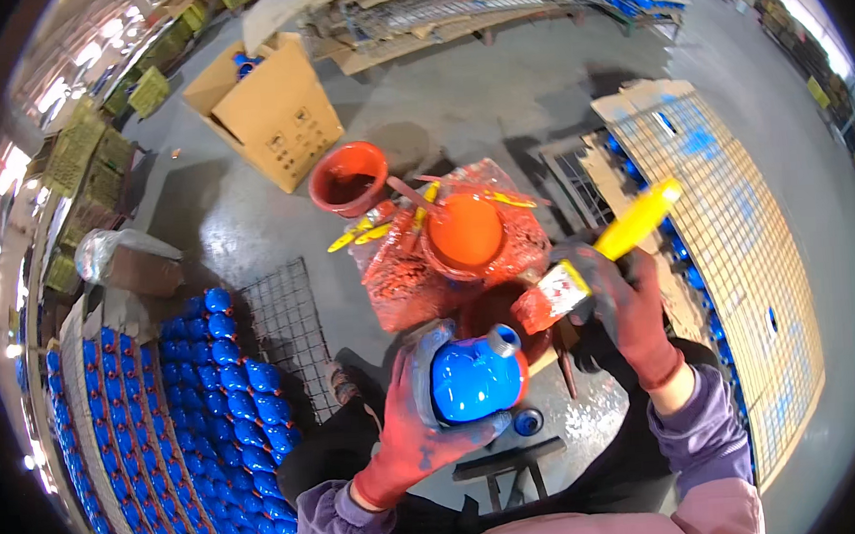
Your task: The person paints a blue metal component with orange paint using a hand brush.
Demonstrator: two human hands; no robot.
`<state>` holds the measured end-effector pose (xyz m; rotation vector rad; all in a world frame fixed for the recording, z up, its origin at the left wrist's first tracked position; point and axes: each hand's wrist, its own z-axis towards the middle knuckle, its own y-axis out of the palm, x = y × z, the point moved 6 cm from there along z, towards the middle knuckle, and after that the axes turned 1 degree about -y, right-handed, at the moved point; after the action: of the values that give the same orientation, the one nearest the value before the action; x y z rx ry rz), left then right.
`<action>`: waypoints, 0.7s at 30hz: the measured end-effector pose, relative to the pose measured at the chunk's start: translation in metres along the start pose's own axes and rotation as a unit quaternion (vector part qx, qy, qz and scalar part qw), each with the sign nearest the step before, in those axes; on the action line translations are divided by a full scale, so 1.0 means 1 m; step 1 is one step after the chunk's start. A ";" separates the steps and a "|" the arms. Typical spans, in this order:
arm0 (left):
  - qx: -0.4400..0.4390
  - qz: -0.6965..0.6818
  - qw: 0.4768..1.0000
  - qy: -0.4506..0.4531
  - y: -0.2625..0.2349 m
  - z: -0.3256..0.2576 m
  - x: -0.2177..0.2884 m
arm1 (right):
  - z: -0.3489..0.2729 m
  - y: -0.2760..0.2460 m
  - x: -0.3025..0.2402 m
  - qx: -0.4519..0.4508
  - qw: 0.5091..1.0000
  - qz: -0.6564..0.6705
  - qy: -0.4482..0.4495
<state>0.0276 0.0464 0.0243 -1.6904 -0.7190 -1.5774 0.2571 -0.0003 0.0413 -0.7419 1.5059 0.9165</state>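
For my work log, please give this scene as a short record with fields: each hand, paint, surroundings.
left hand: gloved left hand holds a blue rounded part
right hand: gloved right hand grips a yellow-handled brush, bristles orange
paint: orange paint bowl ahead; red bucket behind it
left side: rows of blue parts on racks
far: cardboard box

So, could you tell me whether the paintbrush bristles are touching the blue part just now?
Cannot tell. In the head view the brush in the right hand reaches the neck of the blue part, but no contact or gap shows plainly.
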 end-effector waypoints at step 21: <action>-0.074 0.417 0.898 0.121 0.020 -0.004 -0.002 | -0.045 0.049 -0.040 -0.148 0.720 -0.534 -0.417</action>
<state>0.0406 0.0312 0.0204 -1.5459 0.2623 -1.1814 0.1983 -0.0171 0.0885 -1.0416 -0.0096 0.4263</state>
